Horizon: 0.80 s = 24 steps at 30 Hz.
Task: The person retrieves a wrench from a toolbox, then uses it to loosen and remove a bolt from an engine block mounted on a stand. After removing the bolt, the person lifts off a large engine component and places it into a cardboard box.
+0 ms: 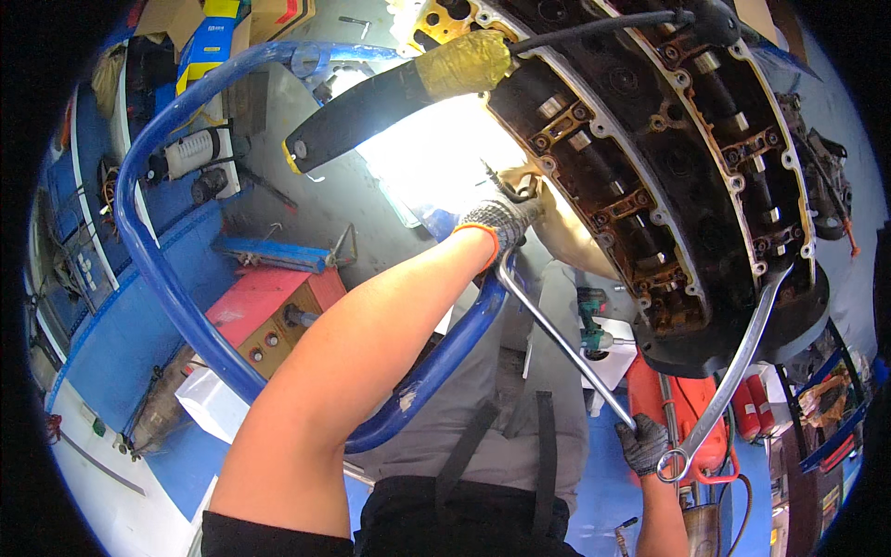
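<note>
My right hand, in a dark knit glove, is closed round the lower end of a long metal bar. The bar slants up to the left, its bent upper end beside my left wrist. My left hand, in a grey glove with an orange cuff, reaches to the near side of the engine. Its fingers look curled, but what they hold is hidden. A large combination wrench extends from the engine's lower end, its ring end overlapping my right wrist in view. Camshafts show in the uncovered engine top.
A blue tubular frame curves round my left arm. A dark arm with yellow tape crosses above a glaring light. A red box stands at left. Beyond the bar are a green power drill and red equipment.
</note>
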Each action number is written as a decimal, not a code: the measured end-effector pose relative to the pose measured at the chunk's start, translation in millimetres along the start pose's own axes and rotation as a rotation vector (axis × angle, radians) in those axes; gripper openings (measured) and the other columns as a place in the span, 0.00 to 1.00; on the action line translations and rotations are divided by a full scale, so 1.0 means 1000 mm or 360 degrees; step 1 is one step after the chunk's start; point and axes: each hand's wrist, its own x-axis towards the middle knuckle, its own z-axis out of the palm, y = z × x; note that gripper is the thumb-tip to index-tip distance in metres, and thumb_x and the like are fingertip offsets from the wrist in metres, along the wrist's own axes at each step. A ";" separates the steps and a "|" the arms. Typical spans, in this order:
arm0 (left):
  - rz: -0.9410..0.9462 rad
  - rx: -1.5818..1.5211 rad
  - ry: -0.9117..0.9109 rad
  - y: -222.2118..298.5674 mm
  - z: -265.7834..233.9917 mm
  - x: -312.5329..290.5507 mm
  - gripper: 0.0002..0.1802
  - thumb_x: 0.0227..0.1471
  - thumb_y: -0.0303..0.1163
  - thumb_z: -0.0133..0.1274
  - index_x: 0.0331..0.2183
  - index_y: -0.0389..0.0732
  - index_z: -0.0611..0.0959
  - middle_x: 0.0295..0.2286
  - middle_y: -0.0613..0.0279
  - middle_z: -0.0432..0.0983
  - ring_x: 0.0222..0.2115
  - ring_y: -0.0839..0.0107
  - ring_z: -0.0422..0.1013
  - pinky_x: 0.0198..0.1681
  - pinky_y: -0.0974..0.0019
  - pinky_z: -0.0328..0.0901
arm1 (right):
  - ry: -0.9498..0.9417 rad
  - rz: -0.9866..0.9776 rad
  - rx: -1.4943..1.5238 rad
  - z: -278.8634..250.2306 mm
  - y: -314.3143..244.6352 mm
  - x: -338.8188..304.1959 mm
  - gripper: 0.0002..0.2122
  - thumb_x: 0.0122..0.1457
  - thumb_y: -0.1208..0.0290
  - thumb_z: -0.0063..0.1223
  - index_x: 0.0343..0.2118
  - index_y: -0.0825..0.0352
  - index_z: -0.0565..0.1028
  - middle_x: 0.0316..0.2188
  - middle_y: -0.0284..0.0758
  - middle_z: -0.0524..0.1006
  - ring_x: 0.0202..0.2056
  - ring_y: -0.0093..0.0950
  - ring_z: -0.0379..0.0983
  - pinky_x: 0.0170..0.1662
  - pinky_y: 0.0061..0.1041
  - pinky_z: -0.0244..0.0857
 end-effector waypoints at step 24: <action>0.0676 0.0391 0.0321 0.012 0.002 -0.020 0.17 0.50 0.33 0.60 0.41 0.35 0.80 0.35 0.48 0.80 0.37 0.57 0.76 0.43 0.59 0.70 | 0.0216 0.0006 0.0145 0.083 0.061 -0.079 0.16 0.57 0.64 0.61 0.19 0.68 0.70 0.13 0.49 0.67 0.16 0.45 0.64 0.22 0.42 0.55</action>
